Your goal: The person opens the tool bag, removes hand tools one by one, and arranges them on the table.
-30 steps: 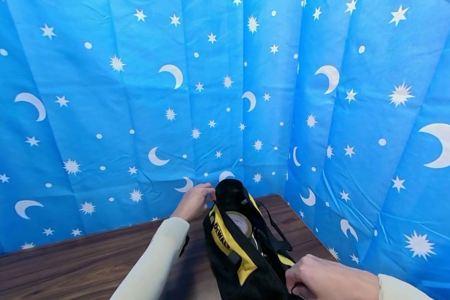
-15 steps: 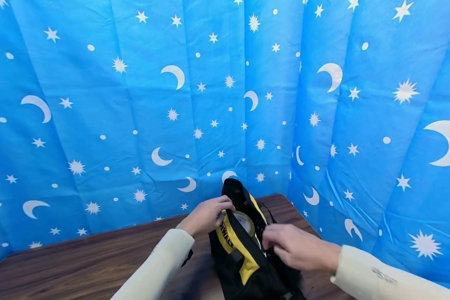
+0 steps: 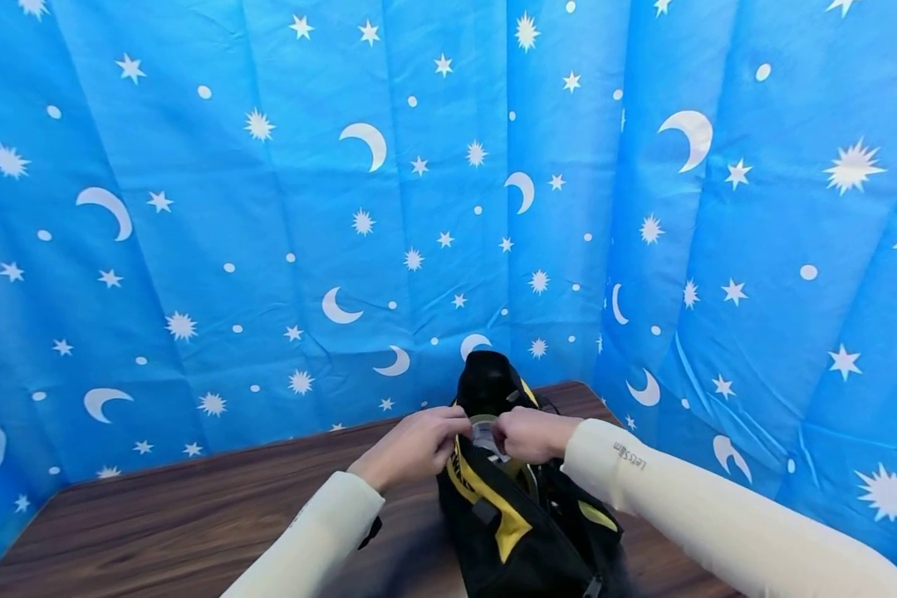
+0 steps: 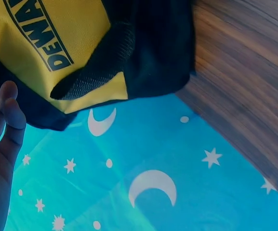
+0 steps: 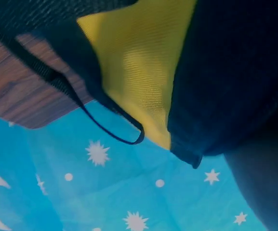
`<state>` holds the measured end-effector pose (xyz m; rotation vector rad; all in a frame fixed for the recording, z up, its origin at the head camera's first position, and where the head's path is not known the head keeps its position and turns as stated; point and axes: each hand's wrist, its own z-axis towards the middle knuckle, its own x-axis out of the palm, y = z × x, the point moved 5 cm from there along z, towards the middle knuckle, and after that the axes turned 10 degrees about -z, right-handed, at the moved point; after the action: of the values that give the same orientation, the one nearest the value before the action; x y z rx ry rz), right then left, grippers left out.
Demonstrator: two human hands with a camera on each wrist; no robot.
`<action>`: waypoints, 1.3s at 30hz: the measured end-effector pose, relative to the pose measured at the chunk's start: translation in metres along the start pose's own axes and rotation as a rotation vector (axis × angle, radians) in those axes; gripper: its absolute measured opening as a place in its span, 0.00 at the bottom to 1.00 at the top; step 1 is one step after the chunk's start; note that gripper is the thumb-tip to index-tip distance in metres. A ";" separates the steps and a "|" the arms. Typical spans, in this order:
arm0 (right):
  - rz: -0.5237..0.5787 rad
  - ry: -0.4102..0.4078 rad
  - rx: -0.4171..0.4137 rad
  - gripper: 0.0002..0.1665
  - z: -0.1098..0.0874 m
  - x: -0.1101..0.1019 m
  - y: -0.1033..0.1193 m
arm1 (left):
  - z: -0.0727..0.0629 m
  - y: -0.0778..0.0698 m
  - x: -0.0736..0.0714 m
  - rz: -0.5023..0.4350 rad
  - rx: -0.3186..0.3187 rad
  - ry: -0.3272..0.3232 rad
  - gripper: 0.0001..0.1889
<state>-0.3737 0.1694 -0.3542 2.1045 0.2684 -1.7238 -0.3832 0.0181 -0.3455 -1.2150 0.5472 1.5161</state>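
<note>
A black and yellow DEWALT tool bag stands on the table with its top unzipped. Inside it, near the far end, shows a round roll of tape with a pale label. My left hand pinches the bag's left rim beside the roll; in the left wrist view two of its fingers lie against the bag's dark edge. My right hand is over the opening with curled fingers, its fingertips right at the roll's right side. Those fingertips are hidden, and I cannot tell what they hold.
The dark wood table has its far edge against a blue curtain printed with moons and stars. A black strap hangs off the bag's right side. The zipper pull sits at the near end.
My right hand has let go of the bag's near right edge and moved forward and left to the roll. My left hand has shifted slightly right, still at the left rim.
</note>
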 end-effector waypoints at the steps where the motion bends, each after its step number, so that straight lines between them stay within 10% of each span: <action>1: -0.017 0.026 0.032 0.12 -0.001 0.002 -0.005 | -0.003 0.000 -0.001 -0.002 0.003 0.002 0.16; 24: -0.026 -0.108 0.143 0.07 -0.052 -0.009 -0.098 | -0.072 0.016 -0.015 -0.040 -0.007 -0.015 0.18; 34: -0.060 -0.223 -0.051 0.05 -0.041 -0.017 -0.066 | -0.022 -0.006 -0.026 0.008 -0.033 -0.083 0.10; 39: -0.103 -0.439 -0.054 0.06 -0.042 -0.026 -0.060 | 0.014 -0.019 -0.023 -0.007 -0.019 0.036 0.07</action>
<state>-0.3654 0.2440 -0.3334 1.6427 0.2912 -2.1541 -0.3738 0.0258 -0.3150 -1.2594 0.5534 1.4991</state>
